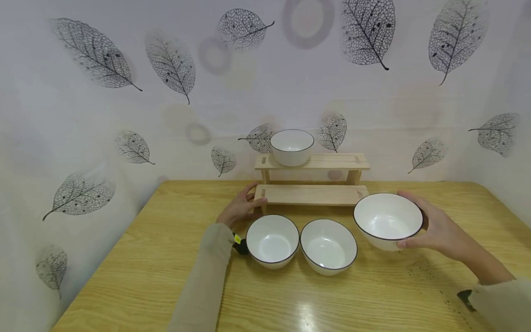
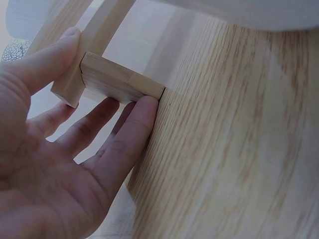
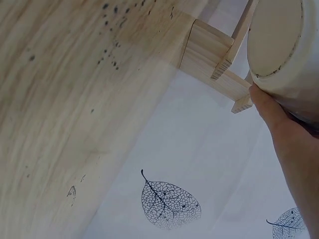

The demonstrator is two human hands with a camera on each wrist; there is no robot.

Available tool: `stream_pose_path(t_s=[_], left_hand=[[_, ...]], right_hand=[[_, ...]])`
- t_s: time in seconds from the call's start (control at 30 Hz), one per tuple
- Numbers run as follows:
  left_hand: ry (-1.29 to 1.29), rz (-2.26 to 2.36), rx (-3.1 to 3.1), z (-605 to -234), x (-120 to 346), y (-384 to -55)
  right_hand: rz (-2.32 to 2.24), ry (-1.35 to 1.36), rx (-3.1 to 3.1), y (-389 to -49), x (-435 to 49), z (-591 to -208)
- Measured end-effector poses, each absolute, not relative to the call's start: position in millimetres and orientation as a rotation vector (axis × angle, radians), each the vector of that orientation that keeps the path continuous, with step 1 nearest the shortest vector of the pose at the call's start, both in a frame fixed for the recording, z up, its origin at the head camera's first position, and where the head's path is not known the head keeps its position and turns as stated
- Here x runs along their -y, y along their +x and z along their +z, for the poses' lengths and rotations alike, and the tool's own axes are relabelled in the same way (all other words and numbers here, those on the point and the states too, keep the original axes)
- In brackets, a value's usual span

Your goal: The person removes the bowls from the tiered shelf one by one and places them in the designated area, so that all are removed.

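Observation:
My right hand (image 1: 441, 230) grips a white bowl (image 1: 387, 221) with a dark rim by its right side. The bowl is off the table, to the right of the lower step; the right wrist view shows its underside (image 3: 275, 37). My left hand (image 1: 240, 207) holds the left end of a two-step wooden rack (image 1: 311, 194). In the left wrist view its thumb lies on the board, with fingertips against the rack's leg (image 2: 119, 79). A similar bowl (image 1: 292, 147) stands on the upper step, toward the left.
Two more white bowls, a left one (image 1: 273, 242) and a right one (image 1: 328, 246), sit side by side on the wooden table (image 1: 166, 267) before the rack. Behind the table rises a wall (image 1: 265, 83) with leaf prints. Dark specks mark the table at the right.

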State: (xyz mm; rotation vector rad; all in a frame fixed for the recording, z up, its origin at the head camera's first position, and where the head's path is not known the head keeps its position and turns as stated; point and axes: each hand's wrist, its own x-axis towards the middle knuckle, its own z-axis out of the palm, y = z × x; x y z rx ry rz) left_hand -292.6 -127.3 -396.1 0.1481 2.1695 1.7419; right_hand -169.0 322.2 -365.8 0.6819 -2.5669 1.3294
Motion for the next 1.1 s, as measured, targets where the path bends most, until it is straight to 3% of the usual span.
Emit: stream_pose_path(t_s=[1.1], left_hand=[[0.158,1.765,-2.137,-396.5,127.9,-294.3]], right_hand=[[1.252,0.697,2.773,-161.6,-331.8,-376.7]])
